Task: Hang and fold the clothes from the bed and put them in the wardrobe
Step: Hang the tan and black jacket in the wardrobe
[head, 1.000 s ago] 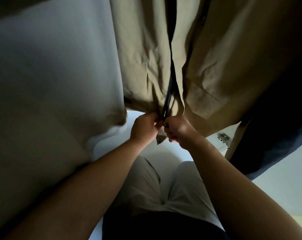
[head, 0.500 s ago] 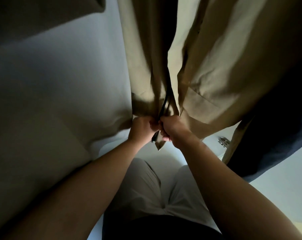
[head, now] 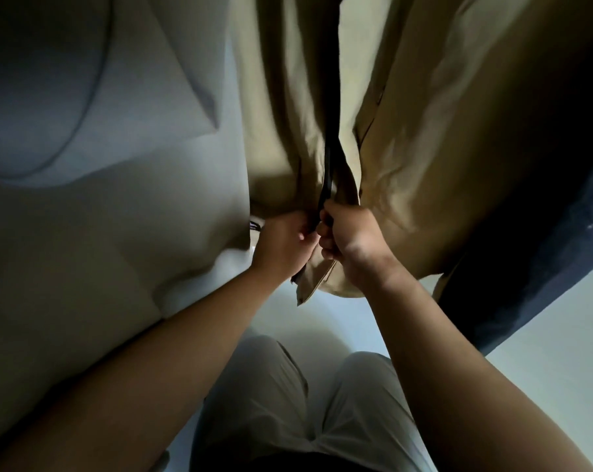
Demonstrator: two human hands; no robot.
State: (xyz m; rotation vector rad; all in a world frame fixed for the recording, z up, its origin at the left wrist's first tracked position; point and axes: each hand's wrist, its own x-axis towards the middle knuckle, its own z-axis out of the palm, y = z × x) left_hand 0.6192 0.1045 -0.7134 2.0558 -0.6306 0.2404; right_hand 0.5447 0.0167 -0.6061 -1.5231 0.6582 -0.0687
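A tan jacket hangs in front of me, its two front panels split by a dark zipper. My left hand pinches the bottom hem of the jacket's left panel. My right hand grips the bottom of the right panel at the lower end of the zipper. The two hands touch each other at the hem. A small corner of tan fabric sticks out below them. The zipper slider itself is hidden by my fingers.
A pale grey garment hangs close on the left. A dark navy garment hangs on the right behind the jacket. The white wardrobe floor and my own light trousers lie below.
Both hands stay at the jacket's bottom hem. The two panels have drawn closer at the bottom, and the view has tilted slightly, showing more of the grey garment.
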